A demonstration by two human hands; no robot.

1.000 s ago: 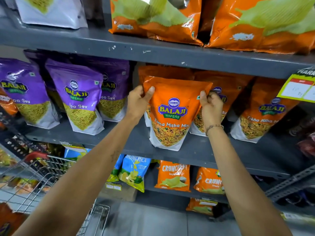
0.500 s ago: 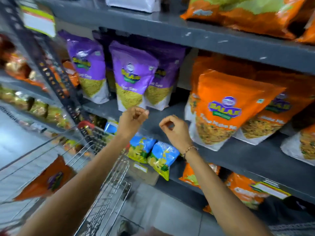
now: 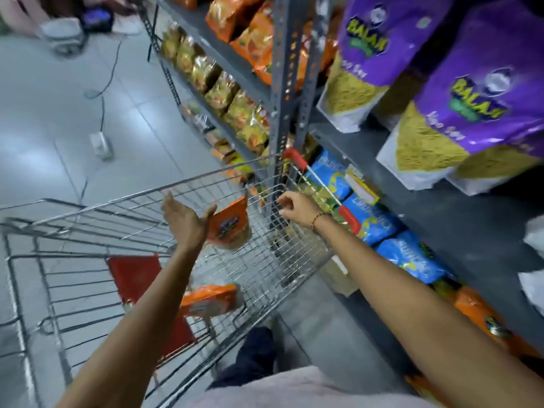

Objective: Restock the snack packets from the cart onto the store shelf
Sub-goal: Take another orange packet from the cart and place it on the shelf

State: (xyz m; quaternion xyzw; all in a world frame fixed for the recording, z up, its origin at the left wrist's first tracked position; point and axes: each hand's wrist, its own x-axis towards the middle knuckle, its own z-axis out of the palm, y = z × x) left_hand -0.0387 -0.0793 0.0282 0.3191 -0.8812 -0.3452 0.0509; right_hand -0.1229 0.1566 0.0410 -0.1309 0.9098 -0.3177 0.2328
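Left hand (image 3: 188, 222): spread flat, fingers apart, empty; poised over the cart basket, just short of the upright orange packet.
Right hand (image 3: 291, 206): fingers loosely curled, clamped on nothing visible; at the cart's near rim, beside the red handle (image 3: 348, 220). Whether it touches the wire cannot be told.
Upright orange packet (image 3: 231, 228): inside the cart, leaning against the shelf-side wire wall.
Second orange packet (image 3: 210, 298): inside the cart, lying flat on the basket floor, lower than the first.
Cart (image 3: 88, 219): wire basket, parked tight against the shelf upright; red flap (image 3: 134, 278) at its near end.
Store shelf (image 3: 459, 219): beside the cart, on its right; purple packets (image 3: 459, 113) stand above cart level, blue packets (image 3: 379, 228) below them.
Handling, judged: pouch likely light, soft, crinkly, with slick film; contents probably brittle. Best taken by the top seam or both side edges, without squeezing the middle.
Hard to make out: whole view motion-blurred; packet lettering unreadable; left forearm covers part of the flat packet; further stock in the cart cannot be ruled out; orange packet (image 3: 482, 316) by the lowest shelf cut off behind the right arm.
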